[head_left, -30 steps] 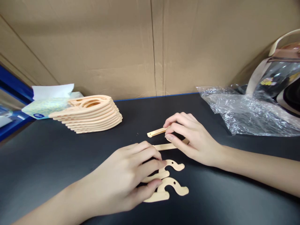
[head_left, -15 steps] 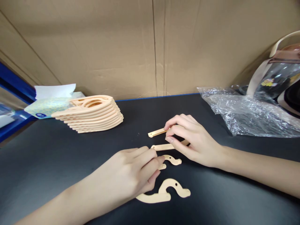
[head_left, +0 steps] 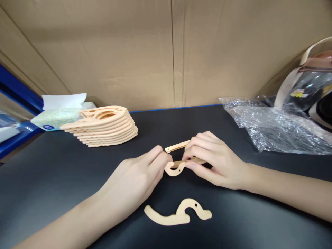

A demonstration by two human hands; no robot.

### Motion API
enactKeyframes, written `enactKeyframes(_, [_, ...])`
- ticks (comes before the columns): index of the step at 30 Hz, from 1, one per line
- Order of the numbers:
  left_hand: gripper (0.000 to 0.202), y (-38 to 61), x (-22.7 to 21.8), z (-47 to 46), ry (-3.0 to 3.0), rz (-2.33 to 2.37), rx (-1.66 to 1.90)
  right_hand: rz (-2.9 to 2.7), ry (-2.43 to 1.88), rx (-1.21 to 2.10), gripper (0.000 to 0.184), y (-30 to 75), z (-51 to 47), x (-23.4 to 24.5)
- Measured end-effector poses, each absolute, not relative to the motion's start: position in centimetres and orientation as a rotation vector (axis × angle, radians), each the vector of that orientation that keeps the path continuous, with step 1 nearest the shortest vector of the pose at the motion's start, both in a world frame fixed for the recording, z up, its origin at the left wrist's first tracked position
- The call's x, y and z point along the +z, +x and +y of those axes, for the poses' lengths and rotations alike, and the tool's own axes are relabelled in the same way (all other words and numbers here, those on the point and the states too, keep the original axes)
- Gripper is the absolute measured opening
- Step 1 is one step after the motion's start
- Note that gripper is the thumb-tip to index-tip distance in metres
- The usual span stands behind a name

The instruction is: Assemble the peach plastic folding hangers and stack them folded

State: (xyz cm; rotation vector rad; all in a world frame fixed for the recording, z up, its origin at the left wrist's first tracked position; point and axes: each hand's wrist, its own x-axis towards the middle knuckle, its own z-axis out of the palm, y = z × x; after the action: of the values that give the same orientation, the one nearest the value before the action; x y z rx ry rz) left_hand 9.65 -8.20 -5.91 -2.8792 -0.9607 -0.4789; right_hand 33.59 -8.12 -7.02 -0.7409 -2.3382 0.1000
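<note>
My left hand is closed on a beige plastic hook piece of a folding hanger, its curved end and small hole showing past my fingertips. Against it lies a straight beige hanger arm, pinched between the thumb and fingers of my right hand. Most of that arm is behind the right fingers. Just beyond, a second hanger arm rests on the table, its right end hidden by the right hand. Closer to me lies a separate beige hook piece, flat, with a hole near its curved end.
A stack of folded beige hangers stands at the left, in front of a tissue pack. Crumpled clear plastic and a clear bag with straps lie at the right. A cardboard wall closes off the back of the black table.
My left hand has lifted the hook piece from the table, turned it and brought it against the hanger arm. My right hand has come slightly nearer and closed its fingertips on that arm.
</note>
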Motion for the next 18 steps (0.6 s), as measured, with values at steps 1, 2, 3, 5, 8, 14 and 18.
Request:
enactKeyframes(1, [0.026,9.58,-5.93,-8.13,-2.876,-1.014,-0.481,-2.338,-0.724,0.098,0.016,33.55,-8.16,-7.01])
enactKeyframes(2, [0.024,9.53,-5.94,-8.07,-2.868,-1.064,-0.492,-2.339,-0.712,0.091,0.015,33.51,-8.18,-7.01])
enactKeyframes(3, [0.023,9.49,-5.96,-8.01,-2.858,-1.107,-0.513,-2.342,-0.705,0.08,0.014,33.47,-8.17,-7.01])
enactKeyframes(5, [0.022,9.45,-5.96,-7.92,-2.849,-1.154,-0.569,-2.352,-0.711,0.052,0.013,33.41,-8.13,-7.02])
enactKeyframes(8, [0.02,9.49,-5.92,-7.9,-2.873,-1.198,-0.635,-2.348,-0.732,-0.003,0.011,33.41,-8.02,-7.06])
enactKeyframes(14, [0.022,9.58,-5.74,-8.1,-2.971,-1.261,-0.669,-2.287,-0.803,-0.046,0.014,33.56,-7.98,-7.27])
enactKeyframes(18, [0.021,9.76,-5.59,-8.26,-2.995,-1.22,-0.664,-2.29,-0.782,-0.042,0.014,33.64,-8.09,-7.3])
